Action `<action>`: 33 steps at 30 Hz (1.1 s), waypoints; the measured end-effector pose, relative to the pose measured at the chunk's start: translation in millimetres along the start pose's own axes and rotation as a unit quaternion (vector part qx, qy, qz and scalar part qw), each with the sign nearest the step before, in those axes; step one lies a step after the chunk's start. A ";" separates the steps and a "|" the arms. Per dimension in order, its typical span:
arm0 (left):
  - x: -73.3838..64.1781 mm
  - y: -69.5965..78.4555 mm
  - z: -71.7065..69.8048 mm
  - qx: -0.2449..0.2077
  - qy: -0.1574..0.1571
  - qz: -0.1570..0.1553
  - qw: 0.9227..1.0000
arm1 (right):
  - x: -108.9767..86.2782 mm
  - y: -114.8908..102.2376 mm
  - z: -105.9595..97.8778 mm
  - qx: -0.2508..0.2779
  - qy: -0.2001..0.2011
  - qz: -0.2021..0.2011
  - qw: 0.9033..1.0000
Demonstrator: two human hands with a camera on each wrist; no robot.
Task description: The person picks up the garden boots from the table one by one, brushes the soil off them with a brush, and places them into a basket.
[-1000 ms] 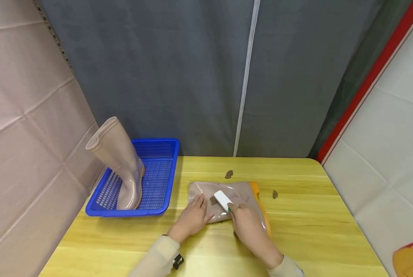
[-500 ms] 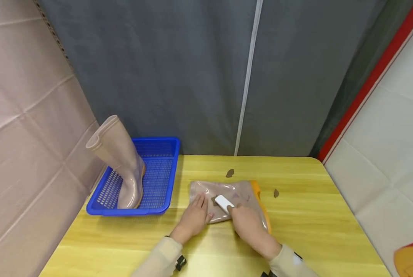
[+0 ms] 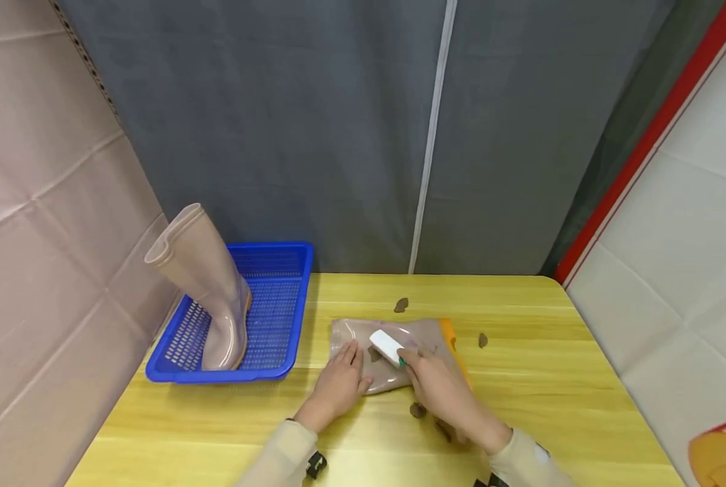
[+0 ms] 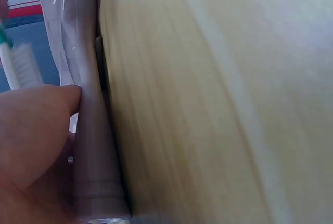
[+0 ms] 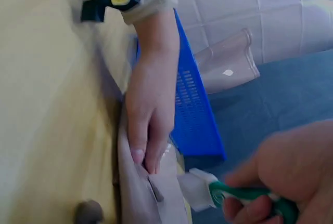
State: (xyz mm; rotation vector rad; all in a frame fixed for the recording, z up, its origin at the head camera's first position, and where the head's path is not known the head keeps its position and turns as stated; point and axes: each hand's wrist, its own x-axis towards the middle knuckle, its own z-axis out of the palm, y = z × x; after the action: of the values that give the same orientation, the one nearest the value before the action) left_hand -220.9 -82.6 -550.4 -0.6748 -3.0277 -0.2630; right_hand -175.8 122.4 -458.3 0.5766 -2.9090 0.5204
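A pinkish-beige rain boot [image 3: 426,333] with an orange sole lies on its side on the table. My left hand [image 3: 337,384] rests flat on its shaft, fingers straight. With curled fingers, my right hand [image 3: 441,391] grips a brush [image 3: 386,346] that has white bristles and, in the right wrist view, a green and white handle [image 5: 242,192]. The bristles lie over the boot's upper side, right beside a brown patch [image 3: 374,354] stuck there. In the left wrist view the bristles [image 4: 26,65] show just past my left thumb [image 4: 67,98].
A blue perforated basket [image 3: 305,304] stands at the left, holding a matching boot [image 3: 213,291] that leans upright. Brown flakes lie behind the boot [image 3: 401,305] and to its right [image 3: 482,340]. Near my right hand are more brown lumps [image 3: 418,410]. A grey curtain [image 3: 314,135] hangs behind.
The brush has made small shifts over the boot, ending slightly farther left. My right wrist has moved a little right, and brown lumps below it now show. My left hand stays in place.
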 end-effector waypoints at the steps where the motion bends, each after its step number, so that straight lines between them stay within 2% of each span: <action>1: -0.1 -0.4 -0.4 -0.001 0.001 0.002 1.000 | 4.3 0.1 -2.0 -0.002 -0.009 -0.013 1.000; 5: -0.1 -0.1 -0.4 -0.003 0.002 0.005 1.000 | 18.2 4.0 -2.2 -0.042 -0.043 -0.069 0.996; 8: 0.5 1.0 -0.9 -0.001 0.007 0.003 1.000 | 26.1 10.9 7.9 -0.071 -0.046 -0.093 0.992; 12: 1.3 1.5 -2.3 0.005 0.010 0.000 1.000 | 30.2 21.2 10.4 -0.049 -0.040 -0.118 0.991; 15: 1.0 1.4 -2.1 0.011 0.008 0.001 1.000 | 24.7 28.1 -3.5 -0.027 -0.056 -0.133 0.989; 19: -1.0 0.0 -1.9 0.013 0.005 0.002 1.000 | 15.5 35.5 -23.4 -0.020 -0.095 -0.128 0.987; 24: -2.1 -2.1 -2.7 0.015 0.013 0.004 1.000 | 14.5 42.0 -35.8 -0.026 -0.092 -0.112 0.989; 27: -2.3 -2.8 -2.3 0.017 0.016 0.008 1.000 | 17.6 42.1 -35.8 -0.033 -0.077 -0.107 0.991; 30: -2.5 -1.7 -1.0 0.014 0.017 0.004 1.000 | 22.0 38.2 -29.0 -0.052 -0.058 -0.121 0.990; 33: -1.8 0.9 0.3 0.011 0.023 0.006 1.000 | 24.6 32.2 -18.2 -0.061 -0.064 -0.145 0.986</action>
State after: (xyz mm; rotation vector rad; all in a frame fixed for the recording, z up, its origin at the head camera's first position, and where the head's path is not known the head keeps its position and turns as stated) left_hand -218.9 -82.5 -550.7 -0.6745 -2.9771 -0.2426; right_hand -209.9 148.4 -446.5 1.0267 -2.8719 0.2740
